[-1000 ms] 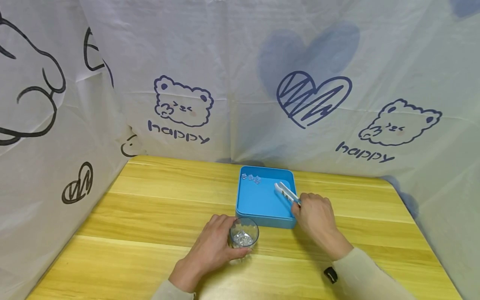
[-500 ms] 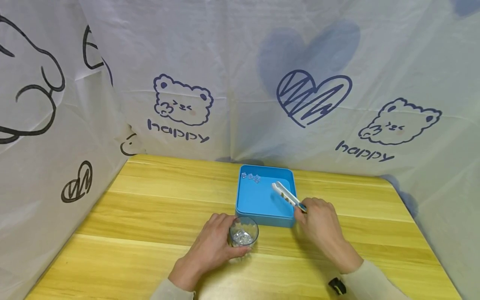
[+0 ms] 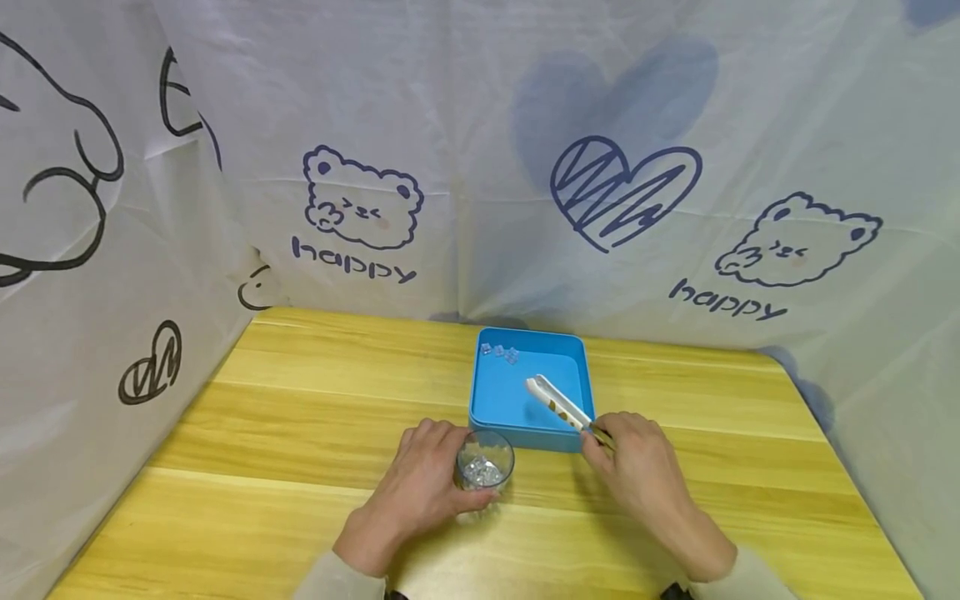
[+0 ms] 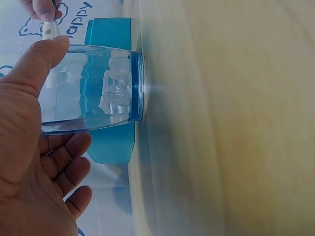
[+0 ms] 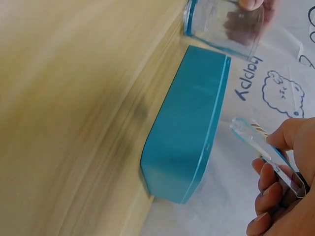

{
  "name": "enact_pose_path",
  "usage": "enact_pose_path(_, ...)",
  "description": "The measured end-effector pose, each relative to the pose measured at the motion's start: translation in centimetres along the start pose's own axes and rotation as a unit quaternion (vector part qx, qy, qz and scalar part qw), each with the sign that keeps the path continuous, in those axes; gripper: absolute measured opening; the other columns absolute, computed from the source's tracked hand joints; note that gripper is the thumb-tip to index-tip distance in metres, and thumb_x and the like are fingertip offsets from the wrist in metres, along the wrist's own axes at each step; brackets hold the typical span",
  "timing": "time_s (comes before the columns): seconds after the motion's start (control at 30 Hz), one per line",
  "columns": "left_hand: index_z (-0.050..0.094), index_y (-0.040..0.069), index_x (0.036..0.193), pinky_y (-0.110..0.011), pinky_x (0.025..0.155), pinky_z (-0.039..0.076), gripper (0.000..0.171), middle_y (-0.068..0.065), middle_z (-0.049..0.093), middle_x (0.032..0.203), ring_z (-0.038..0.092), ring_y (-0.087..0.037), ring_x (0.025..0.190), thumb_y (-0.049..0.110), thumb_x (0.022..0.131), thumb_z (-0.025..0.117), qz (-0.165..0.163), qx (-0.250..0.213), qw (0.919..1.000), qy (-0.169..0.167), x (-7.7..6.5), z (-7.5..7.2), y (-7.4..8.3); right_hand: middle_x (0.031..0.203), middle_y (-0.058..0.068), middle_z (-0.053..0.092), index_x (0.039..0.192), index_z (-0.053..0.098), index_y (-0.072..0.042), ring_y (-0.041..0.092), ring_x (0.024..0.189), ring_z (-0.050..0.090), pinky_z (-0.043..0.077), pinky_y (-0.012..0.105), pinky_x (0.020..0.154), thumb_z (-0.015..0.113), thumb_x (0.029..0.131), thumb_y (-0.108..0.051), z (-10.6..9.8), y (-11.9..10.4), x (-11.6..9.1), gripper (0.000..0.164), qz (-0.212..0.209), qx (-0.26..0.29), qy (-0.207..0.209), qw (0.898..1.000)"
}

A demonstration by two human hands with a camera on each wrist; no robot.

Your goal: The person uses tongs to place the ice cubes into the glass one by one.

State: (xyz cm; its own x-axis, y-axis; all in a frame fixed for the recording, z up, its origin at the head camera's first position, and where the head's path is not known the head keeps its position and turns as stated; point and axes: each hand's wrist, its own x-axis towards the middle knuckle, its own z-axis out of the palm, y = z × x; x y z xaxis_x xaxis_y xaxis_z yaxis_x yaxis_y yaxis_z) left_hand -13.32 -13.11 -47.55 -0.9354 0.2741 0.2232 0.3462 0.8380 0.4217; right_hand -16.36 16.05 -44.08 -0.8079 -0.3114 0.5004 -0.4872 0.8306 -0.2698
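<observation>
My left hand point(image 3: 420, 479) holds a clear drinking glass point(image 4: 88, 118) upright on the table, thumb on one side and fingers on the other. Clear ice-like cubes point(image 4: 117, 88) lie in the bottom of the glass. My right hand point(image 3: 645, 467) pinches white tongs point(image 3: 558, 406) with gold marks between thumb and fingers. The tongs' tips hang above the front part of a blue square box point(image 3: 532, 439), just behind the glass. Whether the tips hold a cube is too unclear to tell. Several clear cubes point(image 3: 500, 352) sit in the box's back left corner.
The wood-grain table point(image 3: 315, 417) reaches back to a white cloth point(image 3: 495, 100) printed with bears and hearts. More of this cloth hangs at the left and right sides. The box's front wall stands close to the glass.
The right hand has drawn the tongs toward me, and their tips have shifted left across the box. My left hand and the glass stay nearly in place.
</observation>
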Motion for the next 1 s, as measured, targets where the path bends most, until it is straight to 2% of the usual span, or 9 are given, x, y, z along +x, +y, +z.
enact_pose_path(0.17, 0.067, 0.007, 0.130, -0.042, 0.098, 0.044, 0.080, -0.003, 0.067, 0.116, 0.054, -0.022, 0.109, 0.060, 0.074, 0.090, -0.004, -0.001, 1.0000, -0.008, 0.1, -0.2, 0.0, 0.085, 0.004, 0.073, 0.090, 0.077, -0.006, 0.013, 0.073, 0.059, 0.054, 0.038, 0.068, 0.083, 0.087, -0.013, -0.5, -0.4, -0.8, 0.009, -0.022, 0.021, 0.015, 0.999)
enact_pose_path(0.3, 0.066, 0.007, 0.131, -0.043, 0.099, 0.045, 0.081, -0.004, 0.067, 0.118, 0.054, -0.022, 0.110, 0.060, 0.075, 0.089, -0.004, -0.003, 0.9999, -0.016, 0.2, -0.4, 0.0, 0.083, -0.001, 0.071, 0.088, 0.075, -0.011, 0.010, 0.074, 0.060, 0.053, 0.031, 0.063, 0.085, 0.083, -0.010, -0.8, -0.5, -1.5, 0.011, -0.063, 0.038, 0.033, 0.997)
enact_pose_path(0.53, 0.066, 0.006, 0.132, -0.043, 0.098, 0.046, 0.082, -0.005, 0.068, 0.120, 0.054, -0.023, 0.110, 0.061, 0.076, 0.088, -0.008, -0.004, 0.9995, -0.031, 0.4, -0.6, 0.0, 0.083, -0.007, 0.067, 0.088, 0.073, -0.013, 0.008, 0.077, 0.060, 0.054, 0.027, 0.064, 0.085, 0.081, -0.010, -1.1, -1.0, -2.7, 0.014, -0.095, 0.062, 0.016, 0.993)
enact_pose_path(0.7, 0.066, 0.006, 0.133, -0.042, 0.095, 0.046, 0.082, -0.005, 0.068, 0.120, 0.054, -0.022, 0.109, 0.061, 0.076, 0.088, -0.009, -0.003, 0.9994, -0.034, 0.4, -0.6, 0.0, 0.082, -0.010, 0.065, 0.088, 0.073, -0.015, 0.005, 0.077, 0.057, 0.053, 0.025, 0.065, 0.086, 0.080, -0.010, -0.9, -1.3, -3.0, 0.016, -0.123, 0.080, 0.020, 0.989)
enact_pose_path(1.0, 0.066, 0.006, 0.132, -0.041, 0.094, 0.045, 0.081, -0.004, 0.068, 0.118, 0.054, -0.021, 0.108, 0.060, 0.076, 0.088, -0.010, -0.004, 0.9995, -0.031, 0.4, -0.6, 0.1, 0.080, -0.015, 0.064, 0.088, 0.073, -0.017, 0.003, 0.075, 0.054, 0.050, 0.021, 0.063, 0.086, 0.080, -0.012, -0.5, -1.7, -3.7, 0.016, -0.122, 0.088, 0.002, 0.989)
